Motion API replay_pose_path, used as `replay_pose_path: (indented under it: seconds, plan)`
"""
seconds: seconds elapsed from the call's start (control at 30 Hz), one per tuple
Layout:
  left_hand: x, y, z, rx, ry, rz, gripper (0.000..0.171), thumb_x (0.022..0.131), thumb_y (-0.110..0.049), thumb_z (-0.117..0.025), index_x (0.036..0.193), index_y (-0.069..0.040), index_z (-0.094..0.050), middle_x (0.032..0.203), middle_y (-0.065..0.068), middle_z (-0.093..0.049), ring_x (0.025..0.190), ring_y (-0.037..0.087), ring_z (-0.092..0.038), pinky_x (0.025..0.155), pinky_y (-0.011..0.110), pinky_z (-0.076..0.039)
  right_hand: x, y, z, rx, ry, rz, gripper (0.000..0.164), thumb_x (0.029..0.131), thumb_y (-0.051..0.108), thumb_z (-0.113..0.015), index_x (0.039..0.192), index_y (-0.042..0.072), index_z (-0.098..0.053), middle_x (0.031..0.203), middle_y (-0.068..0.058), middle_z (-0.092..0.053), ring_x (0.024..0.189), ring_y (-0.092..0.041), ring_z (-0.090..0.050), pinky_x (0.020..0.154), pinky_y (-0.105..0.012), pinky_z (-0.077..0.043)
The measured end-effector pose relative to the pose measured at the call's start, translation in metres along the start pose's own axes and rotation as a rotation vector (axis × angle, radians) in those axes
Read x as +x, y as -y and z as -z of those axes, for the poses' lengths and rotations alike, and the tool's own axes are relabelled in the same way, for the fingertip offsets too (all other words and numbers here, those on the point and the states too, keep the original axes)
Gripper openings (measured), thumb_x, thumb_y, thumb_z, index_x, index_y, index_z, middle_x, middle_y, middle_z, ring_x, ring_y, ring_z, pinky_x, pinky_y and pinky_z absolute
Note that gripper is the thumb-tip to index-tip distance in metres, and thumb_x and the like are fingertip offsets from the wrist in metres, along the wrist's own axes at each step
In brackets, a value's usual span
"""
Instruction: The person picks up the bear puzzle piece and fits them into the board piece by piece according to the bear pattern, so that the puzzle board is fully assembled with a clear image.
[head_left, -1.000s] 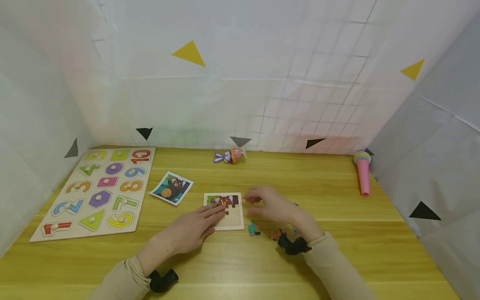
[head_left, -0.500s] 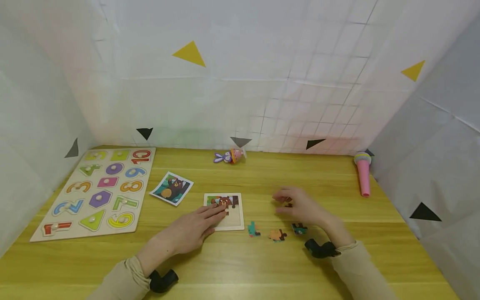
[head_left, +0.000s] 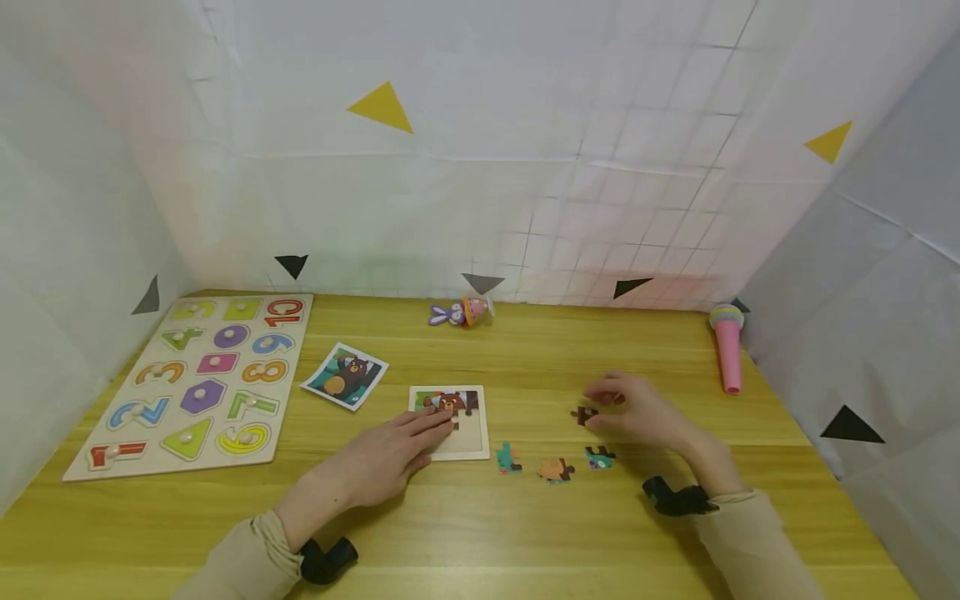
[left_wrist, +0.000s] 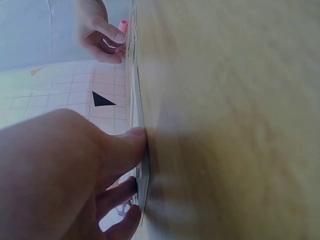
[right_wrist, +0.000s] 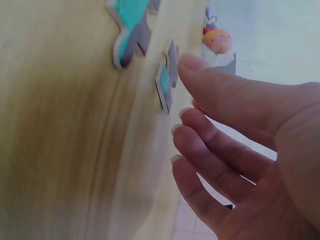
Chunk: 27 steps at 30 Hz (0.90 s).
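My left hand (head_left: pixel 390 458) rests on a small square puzzle board (head_left: pixel 471 446), its fingers fairly straight over the left part. A bear picture partly fills the board's upper part; bare wood shows below. In the left wrist view, the thumb of the left hand (left_wrist: pixel 100 160) lies along the board edge. My right hand (head_left: pixel 637 410) is low over the table, thumb and fingers apart, right at a dark brown jigsaw piece (head_left: pixel 582 414). In the right wrist view, the thumb tip is beside that piece (right_wrist: pixel 165 82), and the fingers curve loosely.
Three more jigsaw pieces, a teal one (head_left: pixel 507 458), an orange-brown one (head_left: pixel 555 471) and a dark teal one (head_left: pixel 600 457), lie in front. Around stand a bear picture card (head_left: pixel 345 377), number board (head_left: pixel 288 342), rabbit toy (head_left: pixel 461 312) and pink toy microphone (head_left: pixel 727 350).
My right hand has moved right, away from the puzzle board, to the dark brown piece, uncovering the pieces in front. The left hand has stayed on the board.
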<state>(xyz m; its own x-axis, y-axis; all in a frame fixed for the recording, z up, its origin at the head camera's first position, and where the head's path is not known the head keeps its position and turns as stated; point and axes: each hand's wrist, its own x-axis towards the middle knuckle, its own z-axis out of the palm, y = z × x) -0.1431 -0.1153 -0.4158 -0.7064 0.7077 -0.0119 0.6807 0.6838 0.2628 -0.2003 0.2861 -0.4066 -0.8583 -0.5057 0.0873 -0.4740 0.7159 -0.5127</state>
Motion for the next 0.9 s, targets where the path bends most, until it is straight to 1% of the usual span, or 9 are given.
replay_pose_path:
  seconds: [0.17,0.3,0.57,0.9]
  plan:
    - [0.0,0.0,-0.001,0.001,-0.006,-0.006,0.048,0.106,-0.019,-0.047,0.154,-0.011,-0.041,0.161,0.006,-0.036,0.147,0.032,-0.035,0.116,0.048,-0.036,-0.002,-0.008,0.001,-0.004,0.021,-0.043,0.032,0.082,0.024,-0.084,0.109,0.009,-0.073,0.097,0.001,-0.064,0.089,-0.016,-0.06,0.08,-0.031,-0.054]
    - [0.0,0.0,-0.001,-0.002,-0.008,-0.005,0.048,0.106,-0.019,-0.047,0.153,-0.011,-0.042,0.16,0.006,-0.037,0.146,0.032,-0.035,0.116,0.048,-0.036,-0.002,-0.011,0.0,0.005,0.047,-0.079,0.034,0.08,0.029,-0.085,0.107,0.013,-0.073,0.098,0.003,-0.064,0.089,-0.015,-0.059,0.079,-0.027,-0.053]
    - [0.0,0.0,-0.001,-0.011,-0.005,0.003,0.048,0.106,-0.019,-0.048,0.153,-0.011,-0.043,0.16,0.007,-0.038,0.146,0.032,-0.037,0.115,0.049,-0.037,-0.001,-0.015,-0.002,0.028,0.055,-0.108,0.031,0.079,0.028,-0.086,0.103,0.016,-0.072,0.098,0.005,-0.063,0.089,-0.015,-0.057,0.079,-0.029,-0.052]
    - [0.001,0.001,-0.001,-0.028,0.003,0.01,0.048,0.106,-0.019,-0.049,0.153,-0.012,-0.043,0.16,0.006,-0.038,0.146,0.032,-0.036,0.116,0.049,-0.036,-0.001,-0.018,-0.004,0.04,0.036,-0.106,0.024,0.082,0.025,-0.083,0.102,0.018,-0.074,0.096,0.006,-0.064,0.085,-0.016,-0.057,0.073,-0.024,-0.05]
